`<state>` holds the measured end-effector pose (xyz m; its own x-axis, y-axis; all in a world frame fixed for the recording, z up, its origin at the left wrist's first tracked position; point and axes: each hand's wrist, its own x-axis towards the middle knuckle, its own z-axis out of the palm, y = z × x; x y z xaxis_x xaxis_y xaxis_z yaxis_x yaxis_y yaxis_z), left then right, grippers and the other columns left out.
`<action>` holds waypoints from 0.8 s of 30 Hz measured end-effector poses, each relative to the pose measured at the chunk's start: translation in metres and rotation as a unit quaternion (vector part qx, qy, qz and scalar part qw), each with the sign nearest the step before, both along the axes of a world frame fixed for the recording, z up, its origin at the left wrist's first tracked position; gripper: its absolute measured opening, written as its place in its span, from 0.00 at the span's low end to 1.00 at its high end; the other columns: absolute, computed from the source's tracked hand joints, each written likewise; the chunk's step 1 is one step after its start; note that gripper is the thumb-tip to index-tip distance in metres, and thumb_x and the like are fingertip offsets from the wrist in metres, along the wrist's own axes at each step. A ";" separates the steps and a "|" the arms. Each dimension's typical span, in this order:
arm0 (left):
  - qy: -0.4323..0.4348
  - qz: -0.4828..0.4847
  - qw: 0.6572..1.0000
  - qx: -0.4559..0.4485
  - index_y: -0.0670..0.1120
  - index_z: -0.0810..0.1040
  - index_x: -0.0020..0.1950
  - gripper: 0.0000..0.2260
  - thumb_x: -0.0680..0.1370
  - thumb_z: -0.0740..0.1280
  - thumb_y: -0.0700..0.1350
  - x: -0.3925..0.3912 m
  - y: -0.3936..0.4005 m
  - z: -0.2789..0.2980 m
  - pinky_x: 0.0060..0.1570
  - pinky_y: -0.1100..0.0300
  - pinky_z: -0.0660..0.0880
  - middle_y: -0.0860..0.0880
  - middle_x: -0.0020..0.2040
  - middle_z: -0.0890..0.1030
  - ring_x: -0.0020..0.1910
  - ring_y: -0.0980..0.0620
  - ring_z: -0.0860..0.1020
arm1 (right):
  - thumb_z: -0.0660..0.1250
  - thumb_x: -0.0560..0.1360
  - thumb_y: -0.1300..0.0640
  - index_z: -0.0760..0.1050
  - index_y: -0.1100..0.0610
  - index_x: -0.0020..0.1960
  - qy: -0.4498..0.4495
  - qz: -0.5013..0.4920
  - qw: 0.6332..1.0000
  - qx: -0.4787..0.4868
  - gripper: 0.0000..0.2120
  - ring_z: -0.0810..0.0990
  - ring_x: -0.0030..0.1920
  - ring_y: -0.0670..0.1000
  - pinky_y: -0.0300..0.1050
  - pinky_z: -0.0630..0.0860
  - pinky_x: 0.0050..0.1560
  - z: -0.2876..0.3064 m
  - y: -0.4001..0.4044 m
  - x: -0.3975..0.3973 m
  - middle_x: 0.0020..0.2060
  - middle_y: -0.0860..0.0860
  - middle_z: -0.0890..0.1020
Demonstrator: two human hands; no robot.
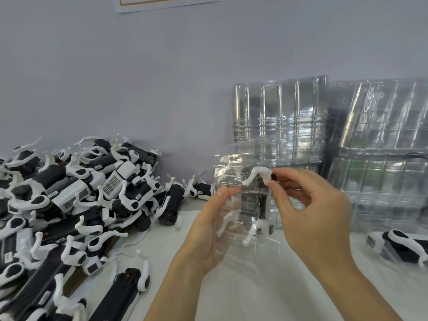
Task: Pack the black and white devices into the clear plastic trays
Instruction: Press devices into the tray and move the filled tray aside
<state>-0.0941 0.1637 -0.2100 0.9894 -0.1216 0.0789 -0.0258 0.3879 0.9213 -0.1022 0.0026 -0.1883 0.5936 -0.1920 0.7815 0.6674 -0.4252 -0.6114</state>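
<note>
Both hands are raised above the middle of the white worktop (254,293), holding a small clear plastic tray (234,181) upright between them. Inside this tray sits 1 black and white device (256,200), its black body running down the middle and its curved white arms showing at the top and bottom.

The left hand (208,230) supports the tray from its left side and from behind, palm turned inward, fingers curled around the plastic and the thumb pressed against the tray's left edge. The right hand (310,205) is at the tray's upper right corner, thumb and forefinger pinching together on the white arm at the top of the device, the other fingers loosely curled below.

A large heap of loose black and white devices (69,205) covers the left side of the worktop, running from the back edge to the front left corner. Another single black and white device (400,246) lies at the right edge.

Stacks of clear ribbed plastic trays (280,121) stand upright along the back edge, leaning against the pale wall (139,77), with more of them (379,140) toward the back right corner. A sheet of paper with a gold border (162,2) hangs on the wall at the top.
</note>
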 end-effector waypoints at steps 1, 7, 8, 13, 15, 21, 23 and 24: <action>0.002 -0.003 1.000 -0.006 0.52 0.86 0.52 0.25 0.61 0.74 0.64 -0.001 -0.001 0.001 0.45 0.54 0.78 0.45 0.54 0.84 0.43 0.46 0.79 | 0.73 0.74 0.62 0.84 0.55 0.54 0.001 0.000 1.000 0.000 0.09 0.83 0.45 0.42 0.30 0.78 0.48 0.000 -0.001 0.000 0.44 0.44 0.84; 0.004 0.006 1.000 0.003 0.52 0.85 0.50 0.18 0.66 0.78 0.60 -0.001 -0.003 0.002 0.47 0.55 0.77 0.44 0.60 0.79 0.54 0.45 0.76 | 0.72 0.75 0.64 0.84 0.52 0.52 0.039 0.019 0.999 -0.001 0.09 0.83 0.45 0.41 0.29 0.77 0.47 0.001 -0.008 0.002 0.43 0.42 0.84; -0.008 0.001 1.000 0.020 0.52 0.84 0.51 0.19 0.66 0.76 0.61 -0.001 -0.003 0.003 0.53 0.52 0.74 0.45 0.60 0.80 0.54 0.46 0.76 | 0.71 0.75 0.64 0.84 0.51 0.50 0.050 0.024 0.998 -0.003 0.10 0.83 0.44 0.41 0.29 0.77 0.46 0.002 -0.012 0.003 0.42 0.41 0.84; -0.084 -0.035 0.979 0.180 0.56 0.82 0.48 0.15 0.65 0.72 0.61 0.001 -0.001 0.010 0.58 0.56 0.70 0.56 0.52 0.85 0.54 0.58 0.82 | 0.63 0.79 0.64 0.83 0.51 0.44 0.131 0.015 0.989 0.065 0.13 0.84 0.39 0.45 0.41 0.80 0.45 0.011 -0.039 0.005 0.37 0.44 0.85; -0.106 -0.028 0.965 0.239 0.55 0.80 0.47 0.16 0.65 0.74 0.62 0.003 -0.003 0.012 0.56 0.60 0.72 0.55 0.51 0.84 0.54 0.57 0.81 | 0.61 0.81 0.62 0.83 0.53 0.45 0.211 0.023 0.966 0.150 0.13 0.84 0.38 0.49 0.47 0.80 0.45 0.018 -0.051 0.006 0.35 0.49 0.85; -0.117 0.016 0.881 0.459 0.64 0.76 0.51 0.27 0.56 0.73 0.73 0.002 -0.014 0.009 0.55 0.66 0.72 0.67 0.53 0.76 0.59 0.65 0.73 | 0.59 0.74 0.29 0.75 0.43 0.60 0.477 0.087 0.869 0.097 0.24 0.84 0.50 0.54 0.55 0.79 0.50 0.027 -0.069 -0.001 0.51 0.55 0.83; -0.153 0.021 0.826 0.542 0.65 0.73 0.51 0.27 0.56 0.71 0.75 0.000 -0.022 0.008 0.63 0.54 0.68 0.65 0.54 0.73 0.61 0.58 0.70 | 0.56 0.65 0.20 0.72 0.37 0.59 0.525 0.097 0.846 0.004 0.31 0.82 0.53 0.52 0.54 0.78 0.53 0.027 -0.068 -0.007 0.54 0.50 0.81; -0.183 0.021 0.793 0.580 0.65 0.71 0.51 0.28 0.57 0.70 0.75 0.000 -0.026 0.009 0.66 0.52 0.64 0.64 0.54 0.72 0.61 0.57 0.69 | 0.56 0.63 0.19 0.72 0.35 0.58 0.539 0.101 0.836 -0.015 0.31 0.81 0.53 0.52 0.54 0.78 0.54 0.028 -0.067 -0.009 0.55 0.49 0.80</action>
